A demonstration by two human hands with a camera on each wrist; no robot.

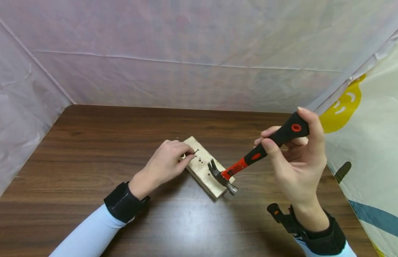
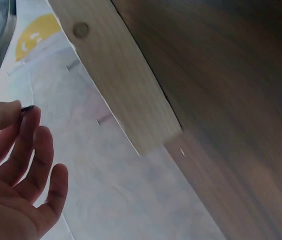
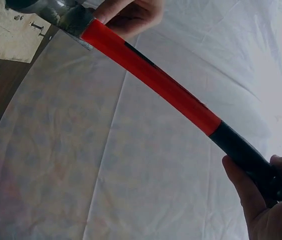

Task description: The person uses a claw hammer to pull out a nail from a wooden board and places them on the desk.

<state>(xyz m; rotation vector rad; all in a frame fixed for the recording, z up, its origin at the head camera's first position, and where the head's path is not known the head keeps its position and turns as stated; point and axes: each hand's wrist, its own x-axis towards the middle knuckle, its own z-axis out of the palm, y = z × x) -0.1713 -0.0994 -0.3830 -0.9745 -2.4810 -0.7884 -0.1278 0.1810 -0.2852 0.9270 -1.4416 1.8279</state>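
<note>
My right hand (image 1: 300,167) grips the black-and-red handle of a claw hammer (image 1: 238,166) near its end. The hammer's dark metal head hangs over the near part of a pale wooden board (image 1: 206,184), claw toward the far left. At the board's far end, my left hand (image 1: 165,160) pinches a small dark nail (image 2: 27,108) between thumb and forefinger, just above the top face. Several nails stick up from that face, one nail (image 2: 103,120) showing in the left wrist view. The right wrist view shows the hammer's red shaft (image 3: 151,77) running up to its head.
The board lies at a slant on a brown wood-grain table (image 1: 99,150). A pale cloth (image 1: 186,43) hangs behind the table, and another cloth with a yellow figure (image 1: 343,105) hangs along the right side. Each wrist wears a black strap (image 1: 125,203).
</note>
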